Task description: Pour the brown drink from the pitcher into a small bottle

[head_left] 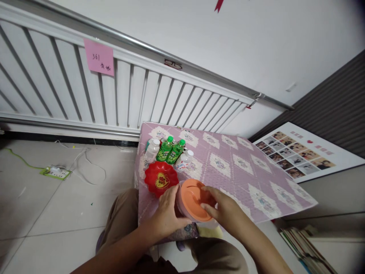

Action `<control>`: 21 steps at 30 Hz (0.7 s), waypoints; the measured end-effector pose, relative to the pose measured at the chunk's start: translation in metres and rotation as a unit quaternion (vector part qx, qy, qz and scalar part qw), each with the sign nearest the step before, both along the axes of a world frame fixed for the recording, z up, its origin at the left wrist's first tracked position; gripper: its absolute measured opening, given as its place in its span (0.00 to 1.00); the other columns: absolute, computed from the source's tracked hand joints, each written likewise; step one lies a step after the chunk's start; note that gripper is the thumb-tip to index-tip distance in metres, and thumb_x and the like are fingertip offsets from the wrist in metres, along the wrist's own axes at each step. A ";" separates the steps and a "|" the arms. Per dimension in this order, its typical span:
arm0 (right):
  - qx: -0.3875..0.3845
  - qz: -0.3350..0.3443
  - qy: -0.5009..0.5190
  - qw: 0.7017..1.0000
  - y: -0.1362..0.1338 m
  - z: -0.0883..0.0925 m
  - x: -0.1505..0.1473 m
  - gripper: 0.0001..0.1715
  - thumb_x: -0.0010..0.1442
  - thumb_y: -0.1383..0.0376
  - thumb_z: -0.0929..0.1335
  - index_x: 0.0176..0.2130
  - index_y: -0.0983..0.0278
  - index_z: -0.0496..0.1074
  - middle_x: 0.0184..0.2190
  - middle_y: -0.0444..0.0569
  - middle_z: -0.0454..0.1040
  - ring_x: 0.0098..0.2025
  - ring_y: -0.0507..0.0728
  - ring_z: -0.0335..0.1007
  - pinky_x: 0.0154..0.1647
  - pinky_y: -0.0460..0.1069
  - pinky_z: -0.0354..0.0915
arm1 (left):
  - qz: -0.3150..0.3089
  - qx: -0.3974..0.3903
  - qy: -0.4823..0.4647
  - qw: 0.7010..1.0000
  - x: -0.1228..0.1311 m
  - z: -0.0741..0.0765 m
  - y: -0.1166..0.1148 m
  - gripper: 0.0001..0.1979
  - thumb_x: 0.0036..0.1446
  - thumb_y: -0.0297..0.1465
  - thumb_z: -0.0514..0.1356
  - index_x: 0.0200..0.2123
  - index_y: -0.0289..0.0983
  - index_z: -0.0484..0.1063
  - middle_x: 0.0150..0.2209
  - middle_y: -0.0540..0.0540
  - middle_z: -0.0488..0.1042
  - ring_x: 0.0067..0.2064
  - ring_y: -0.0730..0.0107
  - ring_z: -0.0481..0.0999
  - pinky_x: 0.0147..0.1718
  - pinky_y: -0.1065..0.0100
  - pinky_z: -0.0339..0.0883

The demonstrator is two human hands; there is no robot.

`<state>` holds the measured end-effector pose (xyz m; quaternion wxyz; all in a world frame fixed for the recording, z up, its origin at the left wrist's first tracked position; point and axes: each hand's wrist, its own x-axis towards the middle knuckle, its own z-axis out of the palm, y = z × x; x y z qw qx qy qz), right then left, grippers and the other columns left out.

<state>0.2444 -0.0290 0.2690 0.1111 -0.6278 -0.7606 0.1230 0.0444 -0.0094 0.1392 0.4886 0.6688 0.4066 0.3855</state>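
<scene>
- Fingers of the left hand (167, 215) spread round the left, near side of a tub (184, 212), thumb apart from the rest; wall clasped in the open curve.
- Right hand (224, 207) comes from the right: thumb and forefinger apart, tips on the orange lid (190, 198). Firm pinch or light rest: cannot tell.
- Tub: round, translucent, pale pinkish wall. Lid matt orange, with a darker curved line across its top; right part hidden by fingers.
- Tub sits over the near part of the cloth-covered table (225, 167), just right of a red dish (149, 177). Whether its base touches the cloth: cannot tell.
- Dish: scalloped rim, yellow heart design in the middle.
- Beyond the dish, two green bottles (176, 152) side by side, one white bottle (152, 152) to their left, another to their right. Tight on the far left.
- Left table edge drops to tiled floor (85, 205); a trousered leg (122, 213) alongside.
- Far edge runs along the white radiator (154, 95).
- Most room: right and far right, over lilac quilting, towards the photo board (339, 156).
</scene>
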 end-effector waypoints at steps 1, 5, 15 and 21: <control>0.005 0.018 0.014 1.000 -0.002 0.003 0.006 0.25 0.57 0.65 0.69 0.55 0.63 0.71 0.47 0.55 0.79 0.41 0.59 0.78 0.42 0.53 0.72 | -0.001 0.000 0.001 1.000 0.000 0.001 0.000 0.57 0.37 0.34 0.75 0.68 0.40 0.51 0.69 0.33 0.59 0.70 0.38 0.56 0.68 0.37 0.49; -0.006 0.086 0.013 0.996 -0.010 0.011 0.017 0.23 0.57 0.66 0.72 0.53 0.62 0.73 0.46 0.55 0.78 0.44 0.60 0.76 0.46 0.56 0.72 | -0.013 -0.003 0.006 1.000 -0.002 0.004 0.001 0.56 0.38 0.35 0.75 0.68 0.40 0.52 0.68 0.33 0.59 0.71 0.38 0.56 0.68 0.36 0.48; 0.014 0.133 0.026 0.991 -0.021 0.003 0.021 0.14 0.66 0.54 0.69 0.42 0.62 0.76 0.39 0.54 0.77 0.41 0.60 0.73 0.43 0.56 0.71 | -0.015 -0.024 0.036 0.999 -0.004 0.011 0.000 0.56 0.38 0.34 0.74 0.69 0.39 0.51 0.69 0.34 0.58 0.71 0.42 0.55 0.70 0.43 0.47; 0.029 0.097 0.062 0.993 -0.029 -0.005 0.024 0.11 0.67 0.59 0.68 0.44 0.61 0.76 0.37 0.53 0.75 0.39 0.59 0.74 0.39 0.52 0.71 | -0.007 -0.009 0.025 1.000 -0.001 0.009 0.000 0.55 0.39 0.32 0.73 0.69 0.40 0.51 0.69 0.36 0.59 0.71 0.44 0.56 0.70 0.45 0.49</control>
